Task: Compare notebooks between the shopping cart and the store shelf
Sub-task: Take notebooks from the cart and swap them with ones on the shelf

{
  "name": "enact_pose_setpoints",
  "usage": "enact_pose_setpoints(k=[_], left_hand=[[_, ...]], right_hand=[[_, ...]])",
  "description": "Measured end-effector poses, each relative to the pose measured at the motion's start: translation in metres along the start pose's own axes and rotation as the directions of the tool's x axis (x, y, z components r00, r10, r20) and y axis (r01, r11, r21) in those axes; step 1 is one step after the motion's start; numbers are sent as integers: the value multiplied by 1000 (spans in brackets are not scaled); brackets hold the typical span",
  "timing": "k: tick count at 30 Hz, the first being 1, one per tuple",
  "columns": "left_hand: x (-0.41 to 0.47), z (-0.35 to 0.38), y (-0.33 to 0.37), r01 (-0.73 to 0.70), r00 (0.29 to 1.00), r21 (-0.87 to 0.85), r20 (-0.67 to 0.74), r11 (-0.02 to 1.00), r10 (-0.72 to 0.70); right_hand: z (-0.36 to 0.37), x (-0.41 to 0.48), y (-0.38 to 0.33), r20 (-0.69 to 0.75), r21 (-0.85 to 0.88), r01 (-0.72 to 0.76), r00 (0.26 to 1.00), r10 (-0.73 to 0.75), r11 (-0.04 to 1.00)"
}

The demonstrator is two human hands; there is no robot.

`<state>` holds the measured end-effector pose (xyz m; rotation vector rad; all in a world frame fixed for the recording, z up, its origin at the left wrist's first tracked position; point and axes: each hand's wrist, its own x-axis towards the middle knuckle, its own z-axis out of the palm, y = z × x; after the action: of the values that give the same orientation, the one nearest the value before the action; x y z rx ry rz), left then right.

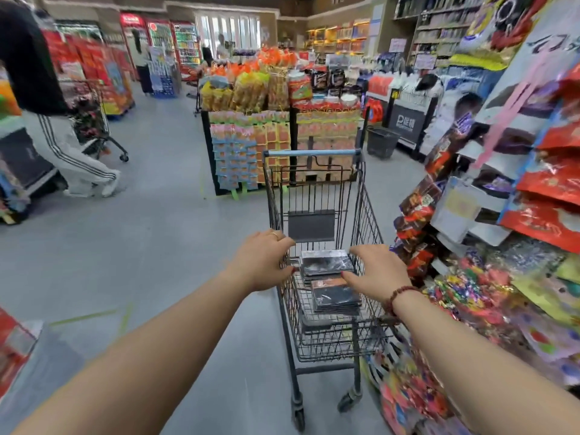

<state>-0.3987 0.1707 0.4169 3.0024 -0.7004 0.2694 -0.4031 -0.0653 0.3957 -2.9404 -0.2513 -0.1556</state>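
Two hands at the near end of a wire shopping cart (326,340), seen from the head camera. The cart stands in a grey-floored aisle with its blue push bar (310,153) on the far side, away from the wearer.

Left hand (262,260): fingers curled over the top wire of the near left corner, thumb tucked under, gripping the rim. A ring (273,235) sits on one finger.

Right hand (375,271): palm down over the near right corner, fingers loosely spread and only slightly bent, thumb pointing left above the cart's load. It holds nothing; contact with the rim cannot be made out. A bead bracelet (398,296) circles the wrist.

Notebooks (326,262): dark covers, lying flat on the basket floor in two short stacks, one farther and one nearer (337,298), the nearer one overlapping the edge of the farther. Both lie between the hands and just below them.

Right of the cart, just beside it, a rack (533,183) hangs thick with coloured packets. Ahead stands a display island (276,98) piled with snack bags, and near it a black basket (381,141) sits on the floor. At far left a person in white striped trousers (72,158) stands at another cart.
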Motion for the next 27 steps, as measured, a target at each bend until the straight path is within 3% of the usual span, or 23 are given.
enact_pose_setpoints(k=[10,20,27], left_hand=[[102,31,-91,-57,998,-3,11,998,57],[215,59,-202,-322,946,-5,27,947,322],[282,102,-216,-458,879,-91,105,884,466]], right_hand=[[40,118,-10,25,13,-76,997,76,997],[74,227,-49,34,17,-275,961,275,961],[88,261,-40,46,-22,-387,921,387,922]])
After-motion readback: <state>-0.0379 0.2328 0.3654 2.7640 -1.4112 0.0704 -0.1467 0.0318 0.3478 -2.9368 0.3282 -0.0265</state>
